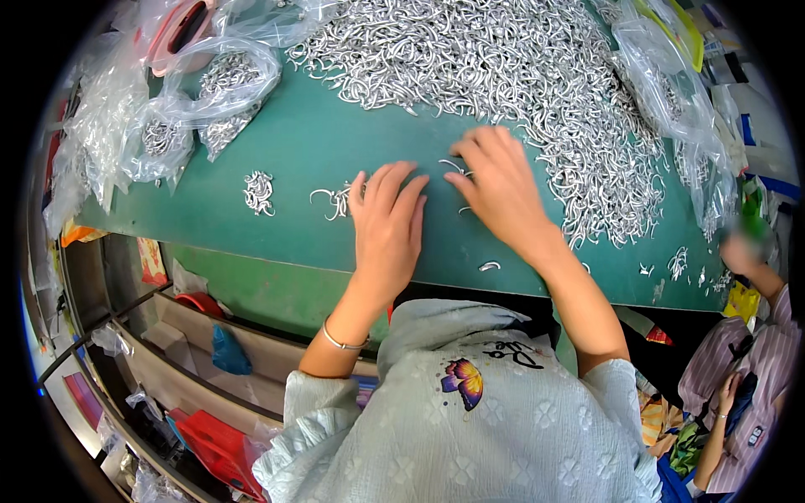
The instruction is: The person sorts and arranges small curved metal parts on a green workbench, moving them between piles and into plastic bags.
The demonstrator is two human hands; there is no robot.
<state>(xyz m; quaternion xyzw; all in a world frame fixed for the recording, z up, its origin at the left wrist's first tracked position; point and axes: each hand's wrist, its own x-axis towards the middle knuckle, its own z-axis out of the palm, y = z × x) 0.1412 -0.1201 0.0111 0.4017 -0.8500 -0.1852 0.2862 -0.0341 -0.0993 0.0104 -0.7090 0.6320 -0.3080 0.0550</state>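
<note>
My left hand (387, 218) rests palm down on the green tabletop (293, 151), its fingers spread. Beside its thumb side and partly under it lie a few curved silver metal pieces (338, 201). To the right, my right hand (496, 184) is held with thumb and fingers apart, slightly blurred. Close to its fingertips are a couple of loose silver pieces (454, 165); I see none firmly gripped. A small counted-looking cluster of pieces (259, 194) sits further left. One single piece (490, 266) lies near the table's front edge.
A large heap of silver pieces (503, 59) covers the far and right table. Clear plastic bags (231, 84) with pieces stand at the far left, another bag (671, 92) at the right. A co-worker in a striped top (755, 377) is at the right. Below left is a shelf (251, 360).
</note>
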